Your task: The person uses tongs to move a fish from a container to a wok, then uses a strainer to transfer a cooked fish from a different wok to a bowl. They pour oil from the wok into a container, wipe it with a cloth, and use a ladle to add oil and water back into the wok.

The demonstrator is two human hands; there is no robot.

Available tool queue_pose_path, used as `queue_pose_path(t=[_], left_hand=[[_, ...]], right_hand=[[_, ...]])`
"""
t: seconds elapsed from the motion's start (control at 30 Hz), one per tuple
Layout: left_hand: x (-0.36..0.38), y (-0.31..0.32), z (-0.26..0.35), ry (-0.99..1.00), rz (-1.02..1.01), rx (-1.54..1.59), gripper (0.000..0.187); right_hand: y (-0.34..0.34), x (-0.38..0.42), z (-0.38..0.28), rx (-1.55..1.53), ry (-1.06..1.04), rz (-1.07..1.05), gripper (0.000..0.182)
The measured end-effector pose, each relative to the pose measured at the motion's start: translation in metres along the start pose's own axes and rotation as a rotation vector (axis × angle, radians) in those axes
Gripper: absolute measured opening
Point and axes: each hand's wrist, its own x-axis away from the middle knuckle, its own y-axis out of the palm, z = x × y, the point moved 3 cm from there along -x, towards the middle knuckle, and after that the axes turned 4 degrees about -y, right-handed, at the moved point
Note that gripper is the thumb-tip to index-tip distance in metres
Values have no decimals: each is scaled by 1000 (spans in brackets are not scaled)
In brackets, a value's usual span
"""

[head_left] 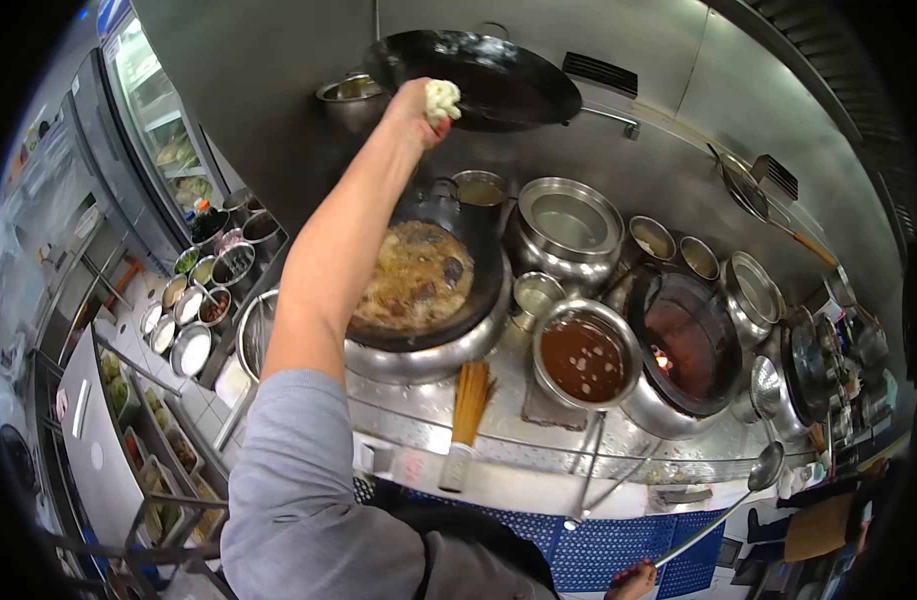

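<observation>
My left hand (419, 115) is raised far forward, its fingers closed around a crumpled off-white bundle (442, 99) that looks like a cloth. Both overlap the near rim of a large black wok (499, 85), which is tilted high against the steel wall. Under my forearm, a second wok (414, 275) on the stove holds bubbling brown liquid with dark pieces in it. Low at the right, my right hand (634, 580) grips the long handle of a ladle (767, 466). The ladle's bowl points away to the right, over the counter's front edge.
A bamboo brush (469, 415) lies at the counter edge. Nearby stand a pot of reddish-brown sauce (584, 360), a lidded steel pot (571, 222) and a dark burner with flame (689, 340). Seasoning bowls (192, 350) are at left; a strainer (766, 388) is at right.
</observation>
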Motion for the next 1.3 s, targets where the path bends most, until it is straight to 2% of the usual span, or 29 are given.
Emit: queue_pose_path(t=[0.03, 0.2, 0.4, 0.43, 0.57, 0.6, 0.7, 0.73, 0.87, 1.0, 1.1, 1.13, 1.23, 1.3], left_hand=[[-15, -16, 22, 20, 4, -12, 22], [-106, -88, 109, 67, 11, -48, 24], [-171, -157, 157, 35, -5, -18, 22], [-179, -161, 159, 42, 55, -75, 23], [-201, -173, 174, 33, 32, -30, 24], [-204, -175, 175, 27, 47, -6, 22], [-222, -179, 177, 27, 28, 25, 21], [-224, -179, 178, 2, 12, 33, 22], [-234, -164, 182, 1, 68, 91, 26], [-267, -162, 189, 22, 41, 101, 26], [-296, -167, 187, 63, 19, 136, 25], [-303, -166, 190, 76, 25, 150, 25], [-317, -148, 196, 141, 53, 241, 22], [-320, -146, 203, 191, 99, 314, 21]], right_hand=[[-8, -10, 18, 68, -169, -12, 11], [58, 128, -31, -39, 31, 128, 10], [47, 156, -1, -12, -85, 154, 10], [48, 162, -2, -10, -102, 151, 9], [50, 187, -12, 67, -65, 213, 4], [54, 203, -23, 48, -136, 188, 6], [79, 252, -51, -5, -94, 140, 7], [75, 254, -51, 57, -140, 96, 6], [77, 274, -64, 101, -148, 142, 8], [84, 291, -68, 12, -178, 119, 10], [54, 277, -46, 56, -309, 62, 11], [61, 286, -51, 18, -313, 94, 12], [81, 319, -81, 72, -126, 277, 12], [74, 315, -79, 92, -131, 286, 21]])
